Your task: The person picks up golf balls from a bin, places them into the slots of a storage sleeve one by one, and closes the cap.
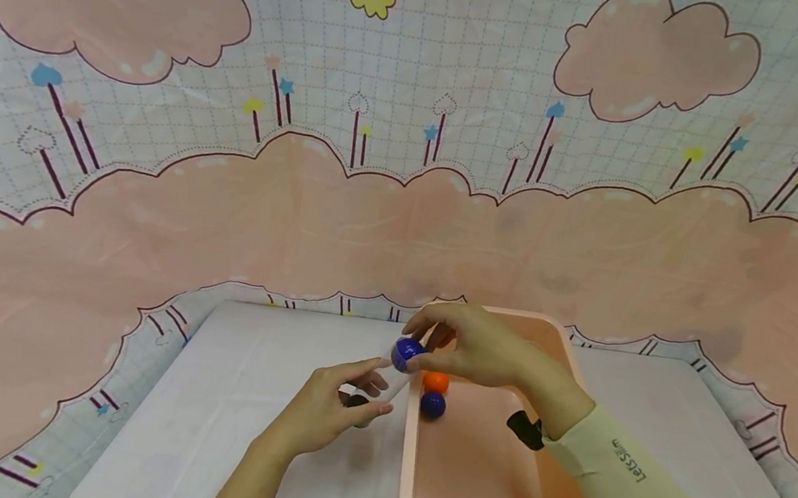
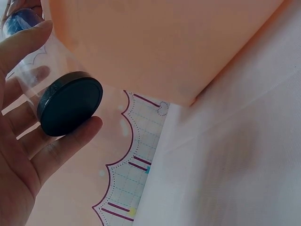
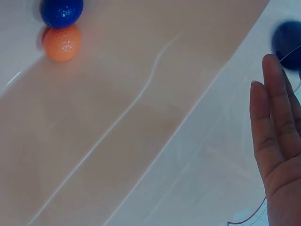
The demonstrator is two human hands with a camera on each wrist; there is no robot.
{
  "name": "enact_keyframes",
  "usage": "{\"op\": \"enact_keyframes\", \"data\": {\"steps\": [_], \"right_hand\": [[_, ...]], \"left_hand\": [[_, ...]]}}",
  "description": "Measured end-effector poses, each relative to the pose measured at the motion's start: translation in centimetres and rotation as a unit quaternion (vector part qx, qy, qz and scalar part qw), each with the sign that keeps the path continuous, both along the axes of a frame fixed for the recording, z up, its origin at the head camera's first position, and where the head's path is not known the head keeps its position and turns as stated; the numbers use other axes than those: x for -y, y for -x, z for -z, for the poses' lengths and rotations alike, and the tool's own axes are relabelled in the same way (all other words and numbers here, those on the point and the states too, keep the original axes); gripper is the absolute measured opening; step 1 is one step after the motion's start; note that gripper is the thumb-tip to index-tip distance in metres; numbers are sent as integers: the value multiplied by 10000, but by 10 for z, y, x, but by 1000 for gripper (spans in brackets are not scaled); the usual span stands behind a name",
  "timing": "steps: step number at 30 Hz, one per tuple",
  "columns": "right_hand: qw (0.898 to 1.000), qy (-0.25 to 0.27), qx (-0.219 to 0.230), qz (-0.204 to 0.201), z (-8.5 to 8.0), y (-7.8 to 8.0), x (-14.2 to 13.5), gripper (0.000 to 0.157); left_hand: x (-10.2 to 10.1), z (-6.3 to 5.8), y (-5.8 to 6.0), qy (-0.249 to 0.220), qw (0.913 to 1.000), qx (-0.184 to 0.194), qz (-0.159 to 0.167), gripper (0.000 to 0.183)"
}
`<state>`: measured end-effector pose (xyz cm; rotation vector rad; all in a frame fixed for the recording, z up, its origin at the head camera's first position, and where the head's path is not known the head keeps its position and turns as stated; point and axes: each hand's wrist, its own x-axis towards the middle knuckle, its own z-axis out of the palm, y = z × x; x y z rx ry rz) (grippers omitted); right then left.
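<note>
In the head view my left hand (image 1: pixel 328 412) grips a clear plastic tube (image 1: pixel 390 384), tilted, its mouth up and to the right. The tube's black bottom cap (image 2: pixel 70 104) shows in the left wrist view, with my thumb and fingers around the wall. My right hand (image 1: pixel 473 345) holds a blue ball (image 1: pixel 406 353) at the tube's mouth, pinched between thumb and fingers. Part of this ball hides behind my fingers, and I cannot tell how deep it sits. Below, an orange golf ball (image 1: pixel 436 382) and a dark blue golf ball (image 1: pixel 432 405) touch each other inside the bin.
A peach plastic bin (image 1: pixel 406 485) stands under my right arm, its left wall beside the tube. White cloth covers the table (image 1: pixel 240 363). Behind hangs a curtain (image 1: pixel 401 232) printed with clouds.
</note>
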<state>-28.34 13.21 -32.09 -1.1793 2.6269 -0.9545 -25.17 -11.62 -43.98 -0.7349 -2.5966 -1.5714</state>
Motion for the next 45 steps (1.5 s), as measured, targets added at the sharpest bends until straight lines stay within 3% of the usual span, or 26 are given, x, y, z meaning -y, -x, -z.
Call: {"op": "enact_keyframes", "data": {"steps": [13,28,36,45], "right_hand": [[9999,-72,-94,57,0,1,0,33],[9936,-252,-531,969,6,10,-5,26],[9906,-479,-70,1282,20,19,-7,21],[9850,-1160,-178,1268,40,25,-3,21]], "left_hand": [[0,2,2,72,10000,-17,20,54],[0,1,-1,30,10000,6,10,54],[0,1,-1,-3,10000,-62,8,54],[-1,1,-2,-23,9999,-125,-16,54]]}}
